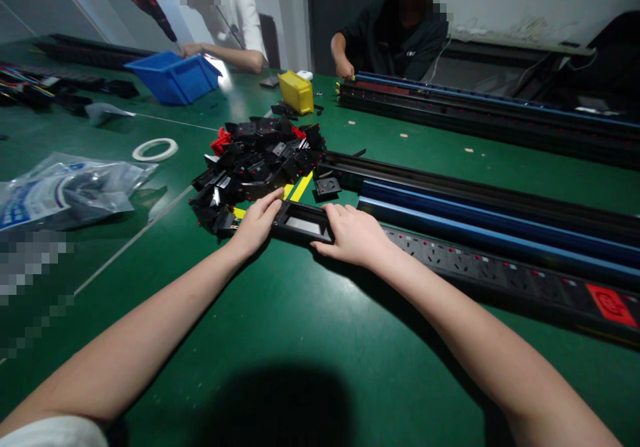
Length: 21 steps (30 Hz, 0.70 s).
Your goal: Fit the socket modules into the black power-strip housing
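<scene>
A long black power strip (500, 270) with several sockets and a red switch lies across the green table, running to the right. Its left end is an open frame (303, 223). My left hand (257, 223) is closed on that left end, fingers curled over its far edge. My right hand (353, 233) grips the strip just right of the open frame, fingers wrapped over the top. Right behind my hands lies a pile of black socket modules (255, 160) with a few red parts among them.
Blue and black rails (490, 210) lie behind the strip, more at the back right (475, 110). A plastic bag (65, 190), tape ring (155, 149), blue bin (173, 77) and yellow box (297, 91) sit around. Two other people sit at the far side.
</scene>
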{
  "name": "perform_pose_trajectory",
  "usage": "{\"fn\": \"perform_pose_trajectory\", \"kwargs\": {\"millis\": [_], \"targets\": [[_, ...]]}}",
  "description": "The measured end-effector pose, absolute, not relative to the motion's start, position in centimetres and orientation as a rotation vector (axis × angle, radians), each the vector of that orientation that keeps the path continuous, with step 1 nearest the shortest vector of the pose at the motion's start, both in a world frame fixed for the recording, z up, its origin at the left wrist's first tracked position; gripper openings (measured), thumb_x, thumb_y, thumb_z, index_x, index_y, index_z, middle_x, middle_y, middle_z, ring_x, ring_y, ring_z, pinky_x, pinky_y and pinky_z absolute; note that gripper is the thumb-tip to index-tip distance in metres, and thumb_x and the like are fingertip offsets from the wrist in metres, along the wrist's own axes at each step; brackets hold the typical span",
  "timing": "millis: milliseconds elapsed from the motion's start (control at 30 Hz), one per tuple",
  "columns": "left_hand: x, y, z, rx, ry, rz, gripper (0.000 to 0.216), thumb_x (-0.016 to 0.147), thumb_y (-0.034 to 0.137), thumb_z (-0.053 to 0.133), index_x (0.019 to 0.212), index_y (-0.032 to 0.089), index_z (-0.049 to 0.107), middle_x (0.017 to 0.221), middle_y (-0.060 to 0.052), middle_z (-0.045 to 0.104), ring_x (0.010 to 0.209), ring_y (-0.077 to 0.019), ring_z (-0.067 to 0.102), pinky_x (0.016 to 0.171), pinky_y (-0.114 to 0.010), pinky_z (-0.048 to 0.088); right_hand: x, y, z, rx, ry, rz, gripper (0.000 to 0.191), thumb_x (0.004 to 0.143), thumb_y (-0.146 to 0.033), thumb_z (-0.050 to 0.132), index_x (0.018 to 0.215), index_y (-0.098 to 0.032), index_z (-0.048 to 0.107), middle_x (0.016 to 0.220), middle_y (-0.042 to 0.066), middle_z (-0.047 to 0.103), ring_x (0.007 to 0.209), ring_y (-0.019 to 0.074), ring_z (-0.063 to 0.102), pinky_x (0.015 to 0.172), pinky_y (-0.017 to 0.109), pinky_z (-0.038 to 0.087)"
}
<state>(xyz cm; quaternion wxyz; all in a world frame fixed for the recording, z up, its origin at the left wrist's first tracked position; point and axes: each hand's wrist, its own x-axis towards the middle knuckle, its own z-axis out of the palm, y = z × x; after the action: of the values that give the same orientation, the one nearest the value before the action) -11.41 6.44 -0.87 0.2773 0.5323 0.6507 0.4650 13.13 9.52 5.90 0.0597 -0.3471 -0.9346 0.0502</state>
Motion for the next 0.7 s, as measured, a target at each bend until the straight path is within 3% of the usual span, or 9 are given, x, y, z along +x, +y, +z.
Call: {"fn": "perform_pose_trajectory", "kwargs": {"millis": [233,400,467,600,700], "targets": [[-10.1,5.7,-0.8,1.486,1.571,1.177,0.067,0.093,0.053,0.053,0.149,0.016,0.049,0.151,-0.015,0.053,0.142,-0.0312,0.047,0.122,-0.050,0.030,13.1,9.5,5.8,-1.035,-2.829,0.152,0.057,0.087,-0.054,0.064,0.125,-0.011,0.055,0.111,0.016,0.071,0.099,0.0310,0.067,0.079,0.038,0.052],[-9.6,5.3,-0.6,1.652,1.673,1.136,0.055,0.098,0.050,0.043,0.144,0.019,0.048,0.148,-0.014,0.053,0.142,-0.0277,0.044,0.122,-0.049,0.027,13.1,9.5,5.8,-1.032,-2.827,0.145,0.058,0.087,-0.054,0.064,0.125,-0.011,0.055,0.111,0.016,0.071,0.098,0.0309,0.067,0.078,0.038,0.052],[-9.4,5.2,-0.6,1.679,1.770,1.151,0.051,0.097,0.051,0.044,0.137,0.019,0.046,0.144,-0.014,0.052,0.138,-0.0275,0.045,0.118,-0.048,0.031,13.1,9.5,5.8,-1.037,-2.826,0.145,0.057,0.087,-0.054,0.064,0.124,-0.011,0.055,0.111,0.016,0.071,0.099,0.0306,0.067,0.078,0.038,0.052],[-9.2,5.0,-0.3,1.561,1.933,1.174,0.044,0.086,0.056,0.060,0.107,0.021,0.042,0.113,-0.008,0.053,0.107,-0.0239,0.055,0.094,-0.040,0.045,13.1,9.6,5.8,-1.039,-2.826,0.148,0.057,0.087,-0.055,0.064,0.123,-0.012,0.055,0.111,0.016,0.072,0.098,0.0303,0.067,0.078,0.037,0.051],[-9.1,4.9,0.1,1.524,1.912,1.123,0.042,0.084,0.055,0.064,0.090,0.024,0.037,0.087,0.002,0.045,0.077,-0.0156,0.048,0.073,-0.031,0.041,13.2,9.6,5.8,-1.039,-2.826,0.148,0.056,0.087,-0.055,0.064,0.123,-0.012,0.056,0.111,0.015,0.072,0.099,0.0304,0.067,0.078,0.037,0.051]]}}
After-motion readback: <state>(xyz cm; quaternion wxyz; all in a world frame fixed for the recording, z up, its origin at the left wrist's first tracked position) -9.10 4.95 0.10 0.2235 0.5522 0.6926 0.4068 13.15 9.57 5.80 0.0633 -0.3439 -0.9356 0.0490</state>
